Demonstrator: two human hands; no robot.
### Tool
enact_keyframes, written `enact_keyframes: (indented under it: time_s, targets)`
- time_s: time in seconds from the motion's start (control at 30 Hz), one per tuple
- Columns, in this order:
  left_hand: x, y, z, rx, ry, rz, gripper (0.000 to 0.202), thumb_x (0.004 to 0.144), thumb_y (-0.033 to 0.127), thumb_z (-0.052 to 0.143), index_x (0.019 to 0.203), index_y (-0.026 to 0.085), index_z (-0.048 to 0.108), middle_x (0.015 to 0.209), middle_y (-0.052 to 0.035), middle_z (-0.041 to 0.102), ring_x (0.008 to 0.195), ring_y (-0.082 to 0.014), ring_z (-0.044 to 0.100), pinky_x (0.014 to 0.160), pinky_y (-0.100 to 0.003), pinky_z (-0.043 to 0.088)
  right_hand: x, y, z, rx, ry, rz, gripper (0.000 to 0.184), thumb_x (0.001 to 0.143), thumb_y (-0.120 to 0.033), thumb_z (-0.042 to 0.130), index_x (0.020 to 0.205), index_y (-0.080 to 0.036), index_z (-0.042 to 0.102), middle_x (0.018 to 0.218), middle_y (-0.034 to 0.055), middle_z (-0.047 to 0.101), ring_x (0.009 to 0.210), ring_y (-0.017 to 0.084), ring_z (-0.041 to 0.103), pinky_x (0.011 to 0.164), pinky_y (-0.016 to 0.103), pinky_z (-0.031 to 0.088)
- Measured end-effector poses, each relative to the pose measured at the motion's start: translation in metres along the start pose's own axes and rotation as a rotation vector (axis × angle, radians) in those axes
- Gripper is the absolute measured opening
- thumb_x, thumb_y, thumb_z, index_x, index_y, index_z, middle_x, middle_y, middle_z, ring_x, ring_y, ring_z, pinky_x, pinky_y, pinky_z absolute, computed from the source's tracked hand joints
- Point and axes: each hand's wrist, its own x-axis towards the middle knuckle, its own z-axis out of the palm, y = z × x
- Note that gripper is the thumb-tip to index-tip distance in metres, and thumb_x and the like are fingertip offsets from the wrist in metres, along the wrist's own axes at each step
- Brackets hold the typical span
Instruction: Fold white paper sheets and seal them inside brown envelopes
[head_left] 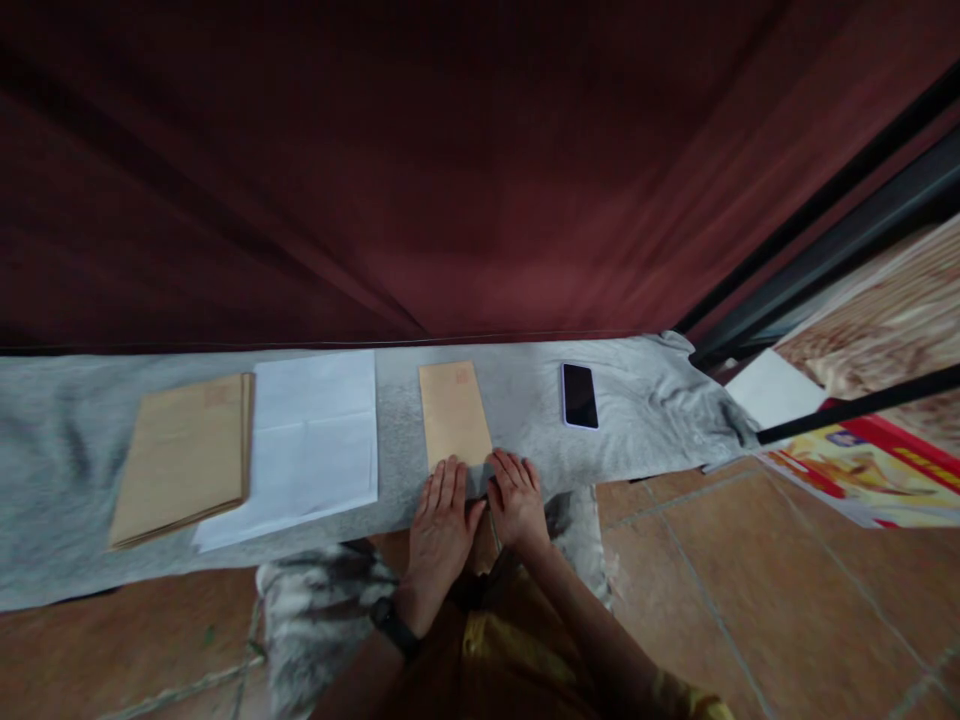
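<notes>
A brown paper envelope [455,412] with a faint reddish print at its far end lies on the grey cloth. My left hand [444,512] rests palm down at the envelope's near left corner, fingers stretched out over its edge. At the near right corner lies my right hand [516,500], also flat, its fingertips at the edge. Both thumbs point inward, with a gap between them. Left of the envelope is white paper [315,430] with a crease across it. A stack of larger brown envelopes [184,450] partly covers that paper.
A phone [580,396] lies right of the envelope on the grey cloth [517,385]. A dark red curtain [450,200] hangs behind. At the right stand black bars [832,215] and a red and yellow printed box [877,465]. Tiled floor [750,600] shows below.
</notes>
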Motion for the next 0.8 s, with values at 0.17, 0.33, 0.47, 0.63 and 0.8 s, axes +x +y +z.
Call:
enact_keyframes:
  time_s: [0.17,0.33,0.47,0.63,0.8]
  targets:
    - [0.007,0.003,0.001,0.039,-0.032,-0.006,0.057,0.1,0.038,0.044,0.146,0.006,0.051,0.154,-0.0209,0.048,0.144,-0.0349,0.045,0.116,-0.051,0.04,0.017,0.002,-0.001,-0.004,0.004,0.179,0.039,0.096,-0.02,0.05,0.133,-0.019,0.063,0.131,0.0134,0.064,0.115,0.029,0.057,0.1,0.045,0.043]
    - [0.011,0.003,-0.004,0.075,-0.03,0.008,0.051,0.099,0.029,0.044,0.144,0.006,0.054,0.152,-0.0192,0.052,0.14,-0.0345,0.049,0.113,-0.049,0.042,0.036,0.006,0.006,0.215,0.076,0.237,0.023,0.089,-0.018,0.056,0.107,-0.019,0.071,0.109,0.0109,0.067,0.105,0.026,0.06,0.096,0.041,0.048]
    - [0.014,0.005,-0.008,0.077,-0.012,-0.006,0.05,0.097,0.024,0.046,0.144,0.008,0.054,0.148,-0.0173,0.057,0.135,-0.0335,0.053,0.11,-0.048,0.043,0.046,0.009,0.012,0.558,0.1,0.374,0.018,0.084,-0.027,0.059,0.096,-0.019,0.07,0.093,0.0076,0.069,0.086,0.022,0.065,0.08,0.035,0.053]
    - [0.027,0.006,-0.013,0.101,-0.012,-0.003,0.047,0.094,0.014,0.043,0.137,0.01,0.06,0.134,-0.0166,0.065,0.123,-0.031,0.058,0.104,-0.044,0.047,0.052,0.001,0.009,0.886,0.082,0.512,0.018,0.077,-0.039,0.062,0.081,-0.022,0.066,0.072,-0.0004,0.066,0.07,0.018,0.062,0.067,0.029,0.049]
    - [0.046,0.006,-0.02,0.097,-0.027,0.008,0.044,0.091,0.008,0.039,0.126,0.013,0.065,0.112,-0.0154,0.068,0.103,-0.0278,0.063,0.088,-0.038,0.053,0.053,-0.017,-0.002,1.017,0.112,0.562,0.02,0.076,-0.042,0.065,0.076,-0.022,0.063,0.065,-0.0036,0.059,0.062,0.014,0.054,0.061,0.026,0.044]
